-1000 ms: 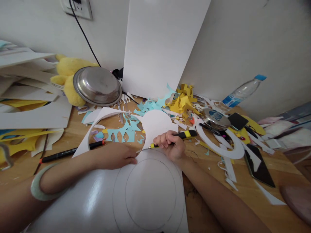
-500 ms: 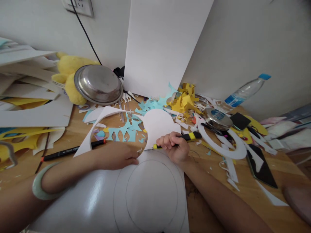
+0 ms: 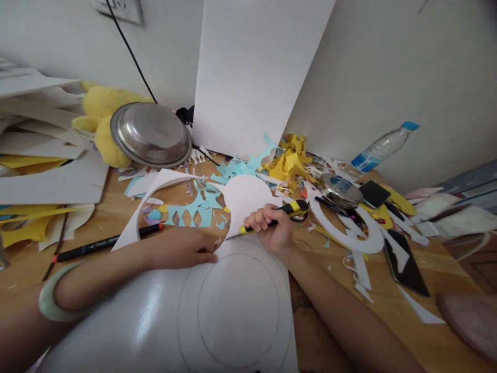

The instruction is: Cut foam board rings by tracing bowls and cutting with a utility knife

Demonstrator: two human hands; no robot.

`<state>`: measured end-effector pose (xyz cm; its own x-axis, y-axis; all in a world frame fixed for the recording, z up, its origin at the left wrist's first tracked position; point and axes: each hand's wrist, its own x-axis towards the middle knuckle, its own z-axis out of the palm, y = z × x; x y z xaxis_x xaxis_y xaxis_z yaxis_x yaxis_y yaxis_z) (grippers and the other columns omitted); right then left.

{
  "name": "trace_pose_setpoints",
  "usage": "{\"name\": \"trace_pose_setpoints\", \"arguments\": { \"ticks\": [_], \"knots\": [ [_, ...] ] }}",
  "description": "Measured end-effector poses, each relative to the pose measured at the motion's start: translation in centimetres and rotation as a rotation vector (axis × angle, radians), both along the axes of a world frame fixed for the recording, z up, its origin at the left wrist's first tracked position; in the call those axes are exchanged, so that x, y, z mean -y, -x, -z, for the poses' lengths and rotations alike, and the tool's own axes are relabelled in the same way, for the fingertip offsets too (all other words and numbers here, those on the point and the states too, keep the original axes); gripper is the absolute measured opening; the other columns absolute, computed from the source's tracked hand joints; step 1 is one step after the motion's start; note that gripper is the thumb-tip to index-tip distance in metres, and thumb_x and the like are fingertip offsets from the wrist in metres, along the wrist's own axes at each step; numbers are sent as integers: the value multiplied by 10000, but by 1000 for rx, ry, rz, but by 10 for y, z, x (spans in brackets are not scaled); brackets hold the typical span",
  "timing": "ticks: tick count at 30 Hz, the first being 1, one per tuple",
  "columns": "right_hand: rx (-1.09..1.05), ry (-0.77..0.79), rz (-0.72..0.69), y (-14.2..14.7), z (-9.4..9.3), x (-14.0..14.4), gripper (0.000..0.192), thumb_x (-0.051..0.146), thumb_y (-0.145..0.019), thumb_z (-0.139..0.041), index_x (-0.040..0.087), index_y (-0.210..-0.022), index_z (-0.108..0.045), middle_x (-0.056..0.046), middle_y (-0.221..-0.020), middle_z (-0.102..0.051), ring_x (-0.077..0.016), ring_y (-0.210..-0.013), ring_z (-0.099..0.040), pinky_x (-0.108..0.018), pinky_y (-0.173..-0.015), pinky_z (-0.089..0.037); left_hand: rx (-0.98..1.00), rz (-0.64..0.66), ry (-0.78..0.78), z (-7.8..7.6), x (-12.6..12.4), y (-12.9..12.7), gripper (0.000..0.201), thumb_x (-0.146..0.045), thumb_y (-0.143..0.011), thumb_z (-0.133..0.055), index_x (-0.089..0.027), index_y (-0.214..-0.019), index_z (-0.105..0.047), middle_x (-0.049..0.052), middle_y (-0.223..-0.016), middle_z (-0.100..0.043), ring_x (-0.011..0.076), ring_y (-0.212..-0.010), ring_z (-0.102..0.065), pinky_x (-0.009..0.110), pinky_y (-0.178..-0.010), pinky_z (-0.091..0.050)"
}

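Head view: I have the right hand (image 3: 274, 228) with its fingers (image 3: 259, 219) wrapped around a yellow-and-black utility knife (image 3: 295, 208). The blade points left from these fingers, its tip at the white sheet (image 3: 147, 311), near the left hand (image 3: 182, 247). That hand rests on the sheet just left of the blade, fingers bent; I cannot tell whether they are closed. The sheet extends beneath both sets of fingers; two drawn circles (image 3: 238, 311), one inside the other, lie on my side of them. Beyond the left fingers lie light-blue cutouts (image 3: 190, 215); left of them, a black marker (image 3: 87, 250). Right of the right fingers, a white ring (image 3: 361, 245) lies on the worktop (image 3: 384, 311). Farthest out, beyond the left fingers, a metal bowl (image 3: 153, 133) leans against a yellow plush toy (image 3: 104, 103).
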<state>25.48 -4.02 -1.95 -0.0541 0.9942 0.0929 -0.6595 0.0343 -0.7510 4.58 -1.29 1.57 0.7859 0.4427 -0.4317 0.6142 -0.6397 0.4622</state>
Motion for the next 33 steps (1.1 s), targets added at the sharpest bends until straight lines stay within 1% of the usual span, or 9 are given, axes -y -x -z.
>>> {"name": "trace_pose_setpoints", "arguments": {
  "ticks": [2, 5, 11, 16, 19, 23, 29, 33],
  "knots": [
    [0, 12, 8, 1, -1, -2, 230, 175, -653, -472, 194, -437, -396, 47, -395, -346, -111, -414, -375, -327, -562, -394, -4, -21, 9, 1, -1, -1, 303, -432, -857, -436, -187, -694, -509, -9, -664, -531, 137, -597, -481, 238, -499, -243],
    [9, 12, 10, 3, -5, -2, 229, 172, -655, -476, 192, -439, -401, 50, -396, -356, -107, -412, -377, -315, -555, -386, 3, -27, 23, 1, -2, -1, 310, -435, -858, -424, -183, -694, -500, -13, -667, -523, 130, -596, -469, 238, -503, -242],
    [53, -117, -32, 6, -8, 3, 227, 142, -680, -467, 187, -458, -441, 43, -415, -399, -113, -434, -419, -314, -559, -381, 7, -51, 55, 1, -2, 0, 325, -463, -884, -345, -205, -803, -525, -9, -755, -570, 146, -665, -511, 227, -536, -277],
    [50, -139, -36, 6, -6, 3, 237, 139, -698, -459, 187, -466, -449, 42, -418, -397, -113, -436, -423, -315, -557, -381, -20, -105, -10, 1, 2, -2, 311, -475, -868, -372, -206, -812, -518, -5, -751, -586, 156, -659, -527, 231, -519, -270],
    [34, -135, -36, 6, -4, 2, 235, 142, -696, -462, 187, -467, -436, 43, -418, -393, -110, -427, -416, -311, -544, -374, -54, -89, -55, 3, 3, -3, 319, -461, -872, -370, -203, -773, -528, -2, -732, -584, 156, -641, -527, 233, -509, -263],
    [31, -138, -42, 5, -3, 1, 235, 149, -699, -463, 188, -470, -423, 43, -418, -386, -109, -424, -407, -311, -540, -368, -15, -43, -34, 4, 2, -4, 296, -423, -881, -382, -203, -779, -552, -3, -755, -597, 158, -684, -552, 230, -538, -290],
    [37, -147, -18, 5, -2, 1, 236, 151, -692, -456, 189, -465, -405, 44, -413, -374, -108, -416, -396, -310, -534, -364, -25, -61, -27, 3, 1, -4, 309, -421, -886, -388, -199, -780, -575, 7, -774, -617, 168, -712, -570, 233, -560, -312],
    [56, -132, -5, 6, -3, 2, 234, 159, -692, -458, 190, -466, -409, 47, -413, -371, -110, -424, -403, -312, -551, -363, -28, -57, -34, 4, 1, -4, 312, -422, -886, -387, -202, -780, -582, 6, -762, -619, 165, -698, -569, 233, -550, -308]
  ]
}}
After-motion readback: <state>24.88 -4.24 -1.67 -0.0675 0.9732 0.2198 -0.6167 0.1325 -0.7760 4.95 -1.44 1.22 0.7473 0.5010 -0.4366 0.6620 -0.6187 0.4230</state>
